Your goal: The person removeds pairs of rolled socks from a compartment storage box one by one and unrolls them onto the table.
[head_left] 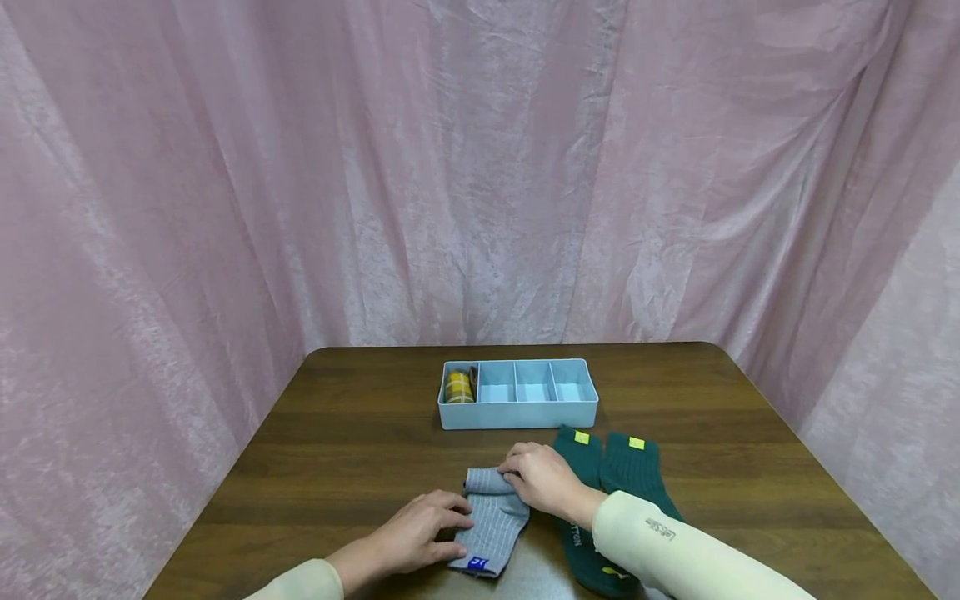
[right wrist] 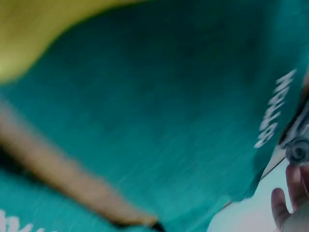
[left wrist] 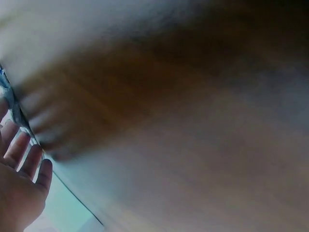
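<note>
A grey ribbed sock with a blue label lies on the table, its far end turned over into a roll. That roll shows a spiral end in the right wrist view. My right hand holds the roll at its right side with bent fingers. On the sock's left edge, near the label, rest the spread fingers of my left hand. In the left wrist view the left hand shows extended fingers. Two dark green socks with yellow tags lie side by side under and beyond my right forearm.
Behind the sock stands a light blue box with several compartments. Its leftmost compartment contains a rolled yellow plaid sock and something dark brown beside it. The wooden table ends at a pink curtain.
</note>
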Demonstrator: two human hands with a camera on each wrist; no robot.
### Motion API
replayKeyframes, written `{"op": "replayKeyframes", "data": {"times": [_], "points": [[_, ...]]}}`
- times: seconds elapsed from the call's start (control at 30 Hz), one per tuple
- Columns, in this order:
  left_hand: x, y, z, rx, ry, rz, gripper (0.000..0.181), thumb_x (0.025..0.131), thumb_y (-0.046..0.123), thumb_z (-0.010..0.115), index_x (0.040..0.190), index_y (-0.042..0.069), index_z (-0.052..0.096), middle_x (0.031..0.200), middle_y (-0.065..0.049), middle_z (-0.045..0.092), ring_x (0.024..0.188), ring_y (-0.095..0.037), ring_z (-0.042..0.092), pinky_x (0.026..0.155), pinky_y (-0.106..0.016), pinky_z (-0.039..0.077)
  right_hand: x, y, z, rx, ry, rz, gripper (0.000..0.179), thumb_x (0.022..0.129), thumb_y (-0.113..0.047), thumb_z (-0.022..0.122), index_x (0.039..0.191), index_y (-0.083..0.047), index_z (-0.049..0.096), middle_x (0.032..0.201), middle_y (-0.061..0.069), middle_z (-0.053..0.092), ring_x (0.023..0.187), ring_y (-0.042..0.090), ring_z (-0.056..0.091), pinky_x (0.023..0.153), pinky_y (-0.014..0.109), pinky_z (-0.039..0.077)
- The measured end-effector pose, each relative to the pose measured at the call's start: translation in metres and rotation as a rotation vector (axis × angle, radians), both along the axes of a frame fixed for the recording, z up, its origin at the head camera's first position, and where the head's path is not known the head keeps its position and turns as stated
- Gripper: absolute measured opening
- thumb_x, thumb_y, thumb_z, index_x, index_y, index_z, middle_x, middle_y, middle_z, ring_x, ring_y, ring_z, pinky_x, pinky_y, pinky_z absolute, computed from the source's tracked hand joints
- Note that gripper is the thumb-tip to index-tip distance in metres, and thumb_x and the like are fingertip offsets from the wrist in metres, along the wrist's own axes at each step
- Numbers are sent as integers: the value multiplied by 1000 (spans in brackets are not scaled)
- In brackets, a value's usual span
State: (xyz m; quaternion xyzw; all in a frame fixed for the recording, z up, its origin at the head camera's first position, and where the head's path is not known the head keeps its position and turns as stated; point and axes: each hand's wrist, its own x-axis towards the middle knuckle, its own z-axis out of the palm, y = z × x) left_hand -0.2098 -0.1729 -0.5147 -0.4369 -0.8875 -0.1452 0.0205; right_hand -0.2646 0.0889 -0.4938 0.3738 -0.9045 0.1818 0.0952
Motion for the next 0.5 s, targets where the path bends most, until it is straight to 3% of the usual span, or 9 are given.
{"op": "replayKeyframes", "data": {"times": [0.07,0.23,0.37,0.5], "points": [[0,0,0,6,-14,8,35,93,39,69,119,15,73,127,3,61,119,-15,54,96,-40,47,1,3,-1,58,17,23,20,95,-24,67,108,-12,77,104,0,69,97,18,64,83,40,51],[0,0,-1,15,-12,13,35,92,39,71,117,16,74,125,4,61,117,-14,55,95,-39,47,-2,8,-3,92,-72,-9,25,97,-29,65,110,-10,76,103,1,71,97,20,64,83,41,51],[0,0,0,16,-4,9,34,91,39,71,117,16,74,125,4,62,116,-14,55,94,-39,47,-6,6,-1,64,-89,-78,18,94,-24,67,100,-10,78,92,1,69,88,21,63,74,40,50],[0,-1,2,21,-4,6,34,92,39,71,116,16,74,125,4,62,116,-14,55,94,-39,47,-12,0,-2,30,-114,-174,20,91,-24,72,105,-10,74,97,2,70,92,24,62,76,43,45]]}}
